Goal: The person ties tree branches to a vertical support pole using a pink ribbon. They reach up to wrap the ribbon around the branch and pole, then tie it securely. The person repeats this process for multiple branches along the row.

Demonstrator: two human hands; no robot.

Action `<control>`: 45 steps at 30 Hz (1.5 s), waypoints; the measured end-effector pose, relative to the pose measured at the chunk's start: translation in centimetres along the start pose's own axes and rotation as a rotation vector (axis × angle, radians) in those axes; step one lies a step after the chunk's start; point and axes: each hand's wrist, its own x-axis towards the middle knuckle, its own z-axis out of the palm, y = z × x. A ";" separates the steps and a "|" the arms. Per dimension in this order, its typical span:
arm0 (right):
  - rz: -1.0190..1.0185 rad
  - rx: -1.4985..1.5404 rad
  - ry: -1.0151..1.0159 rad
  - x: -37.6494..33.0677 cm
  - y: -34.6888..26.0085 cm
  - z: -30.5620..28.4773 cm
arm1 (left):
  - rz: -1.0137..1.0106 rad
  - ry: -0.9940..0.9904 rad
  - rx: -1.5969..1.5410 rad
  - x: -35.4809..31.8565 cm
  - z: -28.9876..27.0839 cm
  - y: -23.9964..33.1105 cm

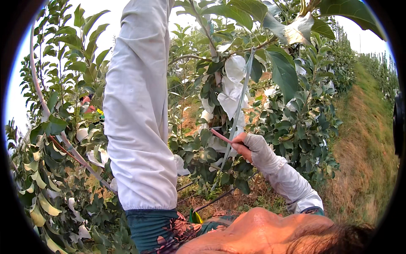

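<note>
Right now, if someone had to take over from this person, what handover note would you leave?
Left hand: out of view; the left arm in a white sleeve reaches up past the frame top.
Right hand: closed on a thin reddish tool, tip at the pale strap hanging from the branch.
White paper bags already cover fruit in this tree.
How much remains cannot be told.

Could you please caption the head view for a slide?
Right hand grips a thin reddish tool among paper-bagged fruit; left sleeve reaches overhead.
</note>
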 end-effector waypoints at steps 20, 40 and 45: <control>-0.685 0.621 0.522 26.3 -12.9 -2.2 | 0.018 -0.161 -0.230 -5.8 -3.5 1.7; -0.537 0.144 0.447 29.2 -11.5 -5.2 | 0.113 -0.063 -0.383 -6.9 -2.6 2.3; -0.640 0.211 0.309 24.8 -14.4 -1.2 | 0.089 -0.058 -0.378 -6.9 -2.9 1.8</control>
